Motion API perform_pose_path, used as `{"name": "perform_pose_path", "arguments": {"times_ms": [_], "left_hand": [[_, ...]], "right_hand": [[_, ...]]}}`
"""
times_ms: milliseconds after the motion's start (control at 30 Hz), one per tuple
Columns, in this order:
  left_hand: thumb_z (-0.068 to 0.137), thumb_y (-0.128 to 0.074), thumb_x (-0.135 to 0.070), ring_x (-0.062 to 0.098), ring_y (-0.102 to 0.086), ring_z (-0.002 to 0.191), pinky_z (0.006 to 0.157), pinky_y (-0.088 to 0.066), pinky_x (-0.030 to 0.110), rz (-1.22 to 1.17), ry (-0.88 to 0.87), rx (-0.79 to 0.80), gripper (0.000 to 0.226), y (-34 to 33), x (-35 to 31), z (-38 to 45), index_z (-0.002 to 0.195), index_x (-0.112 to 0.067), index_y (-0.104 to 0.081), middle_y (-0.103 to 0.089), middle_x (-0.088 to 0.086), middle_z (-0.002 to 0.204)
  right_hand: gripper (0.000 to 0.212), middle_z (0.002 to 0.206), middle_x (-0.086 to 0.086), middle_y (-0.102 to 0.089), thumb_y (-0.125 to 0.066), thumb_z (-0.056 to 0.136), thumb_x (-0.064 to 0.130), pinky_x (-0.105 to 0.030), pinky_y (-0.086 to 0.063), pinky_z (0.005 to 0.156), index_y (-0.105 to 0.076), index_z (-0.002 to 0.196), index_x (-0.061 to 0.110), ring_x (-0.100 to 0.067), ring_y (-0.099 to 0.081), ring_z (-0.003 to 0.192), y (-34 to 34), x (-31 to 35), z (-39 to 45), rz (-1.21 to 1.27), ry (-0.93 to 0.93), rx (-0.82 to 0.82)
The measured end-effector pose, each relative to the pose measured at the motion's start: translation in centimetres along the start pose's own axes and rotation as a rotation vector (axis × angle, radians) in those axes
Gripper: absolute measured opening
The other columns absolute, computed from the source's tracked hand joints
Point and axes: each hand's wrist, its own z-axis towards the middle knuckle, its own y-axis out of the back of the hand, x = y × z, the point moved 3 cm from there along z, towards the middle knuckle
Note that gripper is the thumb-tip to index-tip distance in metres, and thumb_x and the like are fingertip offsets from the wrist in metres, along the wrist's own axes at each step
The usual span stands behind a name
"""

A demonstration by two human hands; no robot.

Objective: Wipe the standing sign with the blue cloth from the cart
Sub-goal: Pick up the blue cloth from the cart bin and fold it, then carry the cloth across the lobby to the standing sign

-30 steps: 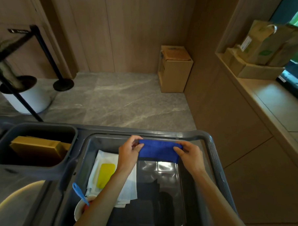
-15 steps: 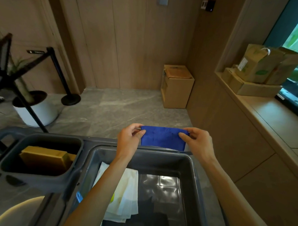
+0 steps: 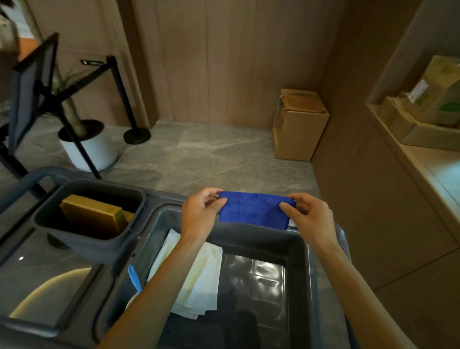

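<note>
Grey marbled floor (image 3: 211, 157) meets wood-panelled walls; a cardboard box (image 3: 299, 124) stands on the floor against the right-hand wall, and a wooden counter (image 3: 439, 178) at right carries paper bags (image 3: 443, 91) and flat cartons. At left, a white planter (image 3: 90, 149), a black stanchion (image 3: 126, 101) and the dark-framed standing sign (image 3: 29, 91), seen edge-on, stand well apart from your hands.

Below you, the grey cart (image 3: 307, 257) holds a deep bin with folded white cloths (image 3: 200, 276) on its floor, a smaller tub (image 3: 89, 236) containing a yellow-brown box (image 3: 92, 215), and a blue handle (image 3: 134, 277) beside the cloths.

Your left hand (image 3: 199, 216) and right hand (image 3: 312, 220) each pinch one end of the folded blue cloth (image 3: 255, 211) between thumb and curled fingers, stretching it flat above the cart's far rim.

Compared with a second ago, the cloth has risen from inside the bin to above its rim, and the view has tilted up, bringing the sign into frame.
</note>
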Motion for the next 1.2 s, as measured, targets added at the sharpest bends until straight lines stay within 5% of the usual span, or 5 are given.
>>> {"name": "perform_pose_path", "arguments": {"times_ms": [167, 433, 600, 933, 1200], "left_hand": [[0.087, -0.072, -0.009, 0.012, -0.072, 0.082, 0.078, -0.054, 0.026, 0.022, 0.047, -0.095, 0.032, 1.6, 2.1, -2.0, 0.084, -0.04, -0.067, -0.074, -0.008, 0.082], [0.092, -0.068, -0.008, -0.002, -0.07, 0.083, 0.07, -0.054, 0.012, 0.071, 0.108, -0.197, 0.025, 5.4, 4.3, -5.3, 0.092, -0.034, -0.069, -0.074, -0.012, 0.088], [0.093, -0.067, -0.008, 0.017, -0.072, 0.094, 0.082, -0.059, 0.032, 0.055, 0.153, -0.286, 0.018, 8.7, 5.4, -7.4, 0.109, -0.014, -0.072, -0.077, 0.005, 0.1], [0.092, -0.069, -0.009, 0.01, -0.074, 0.089, 0.075, -0.06, 0.027, -0.01, 0.135, -0.452, 0.022, 17.6, 5.8, -12.4, 0.098, -0.03, -0.072, -0.079, -0.006, 0.09], [0.09, -0.071, -0.01, 0.004, -0.073, 0.081, 0.07, -0.058, 0.019, -0.02, 0.134, -0.596, 0.029, 25.9, 6.4, -18.4, 0.09, -0.039, -0.07, -0.078, -0.011, 0.081]], "right_hand": [[0.025, 0.098, 0.0, -0.076, -0.073, 0.09, 0.023, -0.034, -0.06, 0.085, -0.071, 0.112, 0.013, -0.011, -0.072, 0.091, -2.4, -0.7, -0.5, 0.029, -0.017, 0.064], [0.023, 0.09, 0.014, -0.071, -0.072, 0.09, 0.025, -0.005, -0.051, 0.062, -0.069, 0.111, 0.018, 0.007, -0.068, 0.08, -7.1, -0.6, -1.5, 0.042, -0.003, 0.191], [0.021, 0.097, 0.004, -0.072, -0.071, 0.091, 0.02, -0.008, -0.054, 0.064, -0.068, 0.112, 0.017, -0.002, -0.068, 0.089, -10.1, 1.1, -2.4, 0.062, 0.03, 0.274], [0.016, 0.088, 0.005, -0.075, -0.074, 0.089, 0.009, -0.013, -0.057, 0.067, -0.071, 0.1, 0.02, 0.004, -0.071, 0.076, -16.6, 6.8, -6.0, 0.185, 0.121, 0.428], [0.026, 0.09, -0.001, -0.078, -0.076, 0.086, 0.009, -0.039, -0.061, 0.078, -0.071, 0.091, 0.034, -0.019, -0.075, 0.086, -22.9, 11.2, -11.7, 0.241, 0.164, 0.53]]}}
